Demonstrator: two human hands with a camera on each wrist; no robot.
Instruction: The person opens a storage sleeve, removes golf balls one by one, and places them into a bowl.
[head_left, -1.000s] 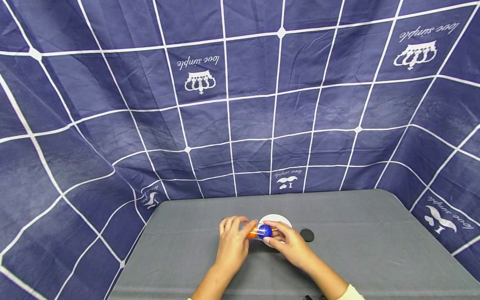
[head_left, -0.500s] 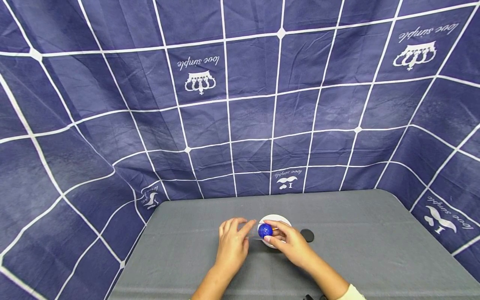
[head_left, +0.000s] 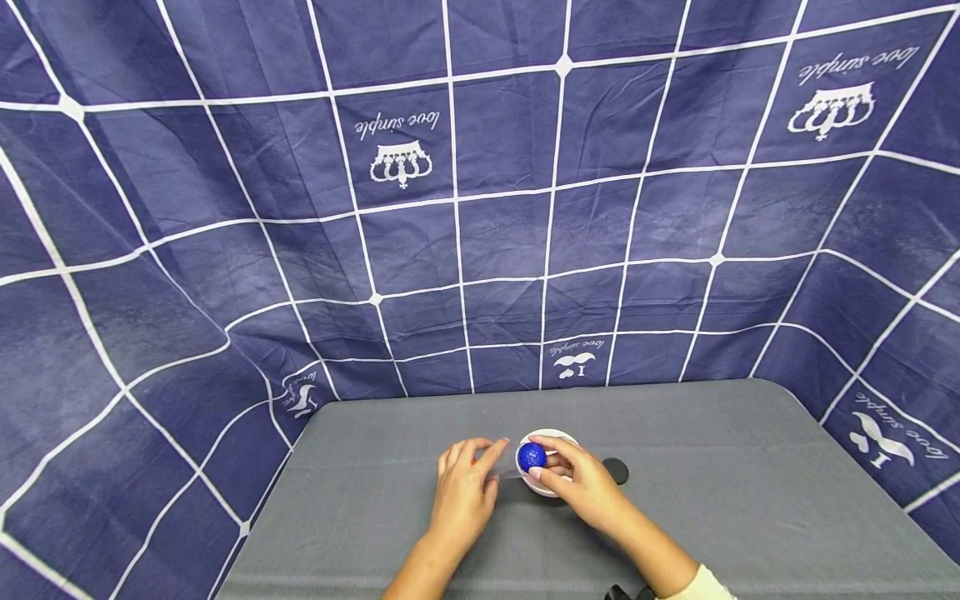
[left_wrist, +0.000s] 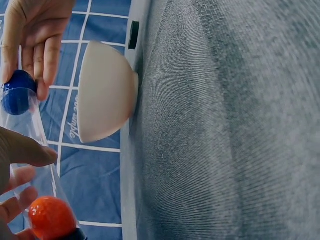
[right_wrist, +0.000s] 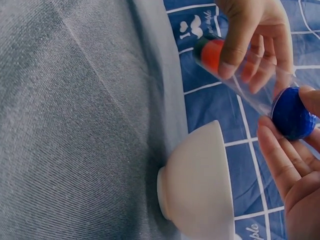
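**Blue ball at the mouth of a clear tube, above a white bowl**

The left hand (head_left: 467, 493) has its grip closed round a clear tube (right_wrist: 250, 90), thumb on one side and fingers on the other, holding it slanted above the bench (head_left: 712, 492); an orange ball (left_wrist: 50, 217) sits inside the tube at the end nearest the left palm, against what looks like a dark cap; in the head view that ball is hidden behind the hand. The right hand (head_left: 577, 483) pinches a blue ball (head_left: 531, 457) between thumb and fingertips (left_wrist: 47, 60), its grip clamped on the ball; the ball lies right at the open end of the tube, touching its rim; whether it is partly inside cannot be told. Both hands meet over a white bowl (head_left: 551, 486) that stands upright on the grey bench; the blue ball hangs above the bowl's left rim and does not touch the bowl. A small black round disc (head_left: 616, 471) lies flat on the bench just right of the bowl, apart from it; a blue cloth with white grid lines (head_left: 480, 208) hangs behind and to both sides of the bench.
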